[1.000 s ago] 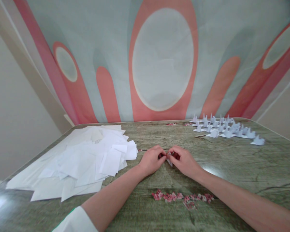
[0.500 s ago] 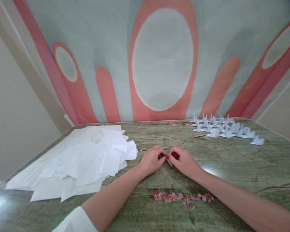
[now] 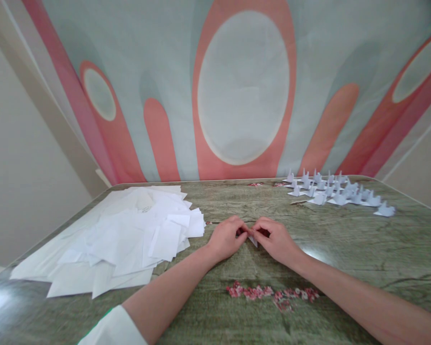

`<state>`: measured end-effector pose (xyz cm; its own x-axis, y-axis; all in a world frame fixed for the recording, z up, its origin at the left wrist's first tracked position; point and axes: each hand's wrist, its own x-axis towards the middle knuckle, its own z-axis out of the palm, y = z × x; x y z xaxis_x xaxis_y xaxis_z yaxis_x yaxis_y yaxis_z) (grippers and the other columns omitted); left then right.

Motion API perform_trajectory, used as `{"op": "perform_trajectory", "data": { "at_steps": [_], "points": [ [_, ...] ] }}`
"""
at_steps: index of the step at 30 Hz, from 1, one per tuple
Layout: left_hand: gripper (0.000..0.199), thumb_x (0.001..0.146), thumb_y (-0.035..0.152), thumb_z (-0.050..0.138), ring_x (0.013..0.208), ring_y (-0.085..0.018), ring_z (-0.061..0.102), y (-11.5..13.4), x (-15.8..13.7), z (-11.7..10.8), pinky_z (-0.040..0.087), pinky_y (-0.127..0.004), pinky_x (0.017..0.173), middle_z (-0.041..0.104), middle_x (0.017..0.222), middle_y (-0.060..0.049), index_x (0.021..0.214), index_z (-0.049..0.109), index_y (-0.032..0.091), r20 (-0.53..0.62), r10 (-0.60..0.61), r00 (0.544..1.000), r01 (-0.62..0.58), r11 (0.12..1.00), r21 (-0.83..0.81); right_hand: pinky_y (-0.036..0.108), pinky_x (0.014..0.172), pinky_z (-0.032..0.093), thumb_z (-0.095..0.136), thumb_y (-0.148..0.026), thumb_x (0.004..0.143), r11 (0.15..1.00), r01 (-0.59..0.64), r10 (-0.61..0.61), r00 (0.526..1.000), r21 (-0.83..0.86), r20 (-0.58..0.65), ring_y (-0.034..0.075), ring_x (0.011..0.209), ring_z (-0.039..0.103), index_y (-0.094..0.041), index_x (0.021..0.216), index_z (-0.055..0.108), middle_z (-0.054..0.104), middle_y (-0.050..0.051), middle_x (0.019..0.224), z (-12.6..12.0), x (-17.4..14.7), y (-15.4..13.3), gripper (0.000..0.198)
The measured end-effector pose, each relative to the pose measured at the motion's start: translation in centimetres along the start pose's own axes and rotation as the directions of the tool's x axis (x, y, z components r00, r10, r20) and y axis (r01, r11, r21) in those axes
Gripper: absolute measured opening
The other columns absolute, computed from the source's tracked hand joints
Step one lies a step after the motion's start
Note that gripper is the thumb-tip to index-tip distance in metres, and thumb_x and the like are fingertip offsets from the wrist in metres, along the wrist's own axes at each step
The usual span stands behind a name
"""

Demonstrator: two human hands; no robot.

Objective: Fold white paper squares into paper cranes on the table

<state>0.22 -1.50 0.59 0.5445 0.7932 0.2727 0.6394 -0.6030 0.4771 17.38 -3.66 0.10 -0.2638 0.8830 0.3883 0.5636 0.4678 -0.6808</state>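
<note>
Between my hands is a small folded piece of white paper [image 3: 253,241], its pointed lower part showing below the fingertips. My left hand [image 3: 229,235] pinches it from the left with thumb and forefinger. From the right, my right hand [image 3: 274,238] pinches the same paper, so the two sets of fingertips meet. The paper's upper part is hidden by the fingers. Both hands are just above or on the wood-patterned table [image 3: 215,306]; I cannot tell which.
A wide, loose heap of white paper sheets [image 3: 129,239] covers the table's left side. Several folded white paper cranes [image 3: 339,196] stand in rows at the back right. A patterned backdrop [image 3: 242,86] rises behind the table's far edge.
The fingertips have shifted very slightly on the folded paper, and the right fingers sit closer against the left ones. The heap and the cranes are as before.
</note>
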Motion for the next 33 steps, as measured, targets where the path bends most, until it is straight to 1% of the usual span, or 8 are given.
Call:
{"op": "perform_trajectory", "data": {
  "at_steps": [3,6,10,16,19,22,26,33],
  "points": [
    [0.007,0.078,0.018,0.051,0.071,-0.014,0.053,0.1,0.0,-0.1,0.041,-0.023,0.066,0.055,0.076,0.0,0.078,0.058,0.018,0.001,-0.001,1.0,0.001,1.0,0.01,0.024,0.058,0.038,0.052,-0.023,0.081,1.0,-0.007,0.007,0.999,0.003,0.047,0.013,0.061,0.051,-0.017,0.069,0.061,0.055,0.0,0.066,-0.4,0.1,0.2,0.016],
    [0.006,0.079,0.02,0.052,0.074,-0.014,0.053,0.3,0.0,-0.3,0.041,-0.023,0.067,0.055,0.078,-0.001,0.079,0.058,0.019,0.008,0.01,1.0,-0.01,1.0,0.022,0.023,0.054,0.039,0.056,-0.024,0.078,1.0,-0.017,0.013,0.989,0.024,0.145,0.012,0.059,0.051,-0.018,0.077,0.062,0.056,0.0,0.07,-1.0,0.3,0.8,0.008],
    [0.008,0.081,0.021,0.05,0.08,-0.015,0.054,0.6,-0.2,-0.5,0.042,-0.024,0.071,0.055,0.084,-0.002,0.082,0.058,0.019,0.036,0.047,0.998,-0.049,0.996,0.072,0.024,0.058,0.041,0.056,-0.02,0.078,0.999,0.049,-0.052,0.978,0.023,0.203,0.013,0.063,0.053,-0.018,0.073,0.063,0.057,0.001,0.072,-1.7,0.5,1.6,0.009],
    [0.01,0.083,0.025,0.05,0.082,-0.015,0.054,0.7,-0.4,-0.7,0.042,-0.023,0.074,0.055,0.087,-0.002,0.085,0.059,0.02,0.049,0.064,0.997,-0.067,0.996,0.062,0.025,0.063,0.041,0.054,-0.015,0.078,0.992,0.123,-0.12,0.971,-0.001,0.208,0.014,0.069,0.054,-0.018,0.07,0.063,0.057,0.002,0.074,-1.6,0.6,1.9,0.012],
    [0.014,0.081,0.031,0.054,0.078,-0.014,0.054,0.6,-0.3,-0.8,0.042,-0.023,0.072,0.055,0.084,-0.001,0.087,0.059,0.02,0.059,0.057,0.997,-0.057,0.998,0.004,0.025,0.064,0.041,0.054,-0.016,0.078,0.993,0.119,-0.116,0.971,0.0,0.211,0.014,0.069,0.054,-0.018,0.069,0.062,0.058,0.002,0.075,-1.5,0.6,2.0,0.012],
    [0.015,0.079,0.032,0.056,0.07,-0.012,0.054,0.3,-0.2,-0.8,0.042,-0.023,0.069,0.055,0.082,0.0,0.087,0.06,0.02,0.073,0.034,0.997,-0.03,0.998,-0.058,0.025,0.063,0.04,0.054,-0.016,0.078,0.995,0.096,-0.094,0.973,0.002,0.213,0.013,0.068,0.054,-0.018,0.069,0.063,0.058,0.002,0.075,-1.5,0.6,2.0,0.013],
    [0.013,0.078,0.029,0.057,0.073,-0.012,0.053,0.1,0.0,-0.7,0.041,-0.023,0.069,0.056,0.081,0.0,0.086,0.062,0.019,0.076,0.025,0.997,-0.016,0.993,-0.113,0.024,0.06,0.039,0.054,-0.016,0.078,0.997,0.069,-0.072,0.978,0.02,0.196,0.013,0.065,0.052,-0.018,0.069,0.063,0.057,0.002,0.073,-1.5,0.7,2.0,0.012],
    [0.009,0.072,0.025,0.061,0.072,-0.014,0.052,0.5,0.3,0.5,0.041,-0.024,0.067,0.056,0.075,0.0,0.077,0.063,0.018,-0.005,-0.103,0.995,0.101,0.988,-0.119,0.024,0.057,0.038,0.055,-0.015,0.076,0.998,0.062,-0.063,0.983,0.01,0.175,0.012,0.063,0.051,-0.018,0.068,0.062,0.054,0.001,0.07,-1.3,0.6,2.2,0.011]
  ]
}}
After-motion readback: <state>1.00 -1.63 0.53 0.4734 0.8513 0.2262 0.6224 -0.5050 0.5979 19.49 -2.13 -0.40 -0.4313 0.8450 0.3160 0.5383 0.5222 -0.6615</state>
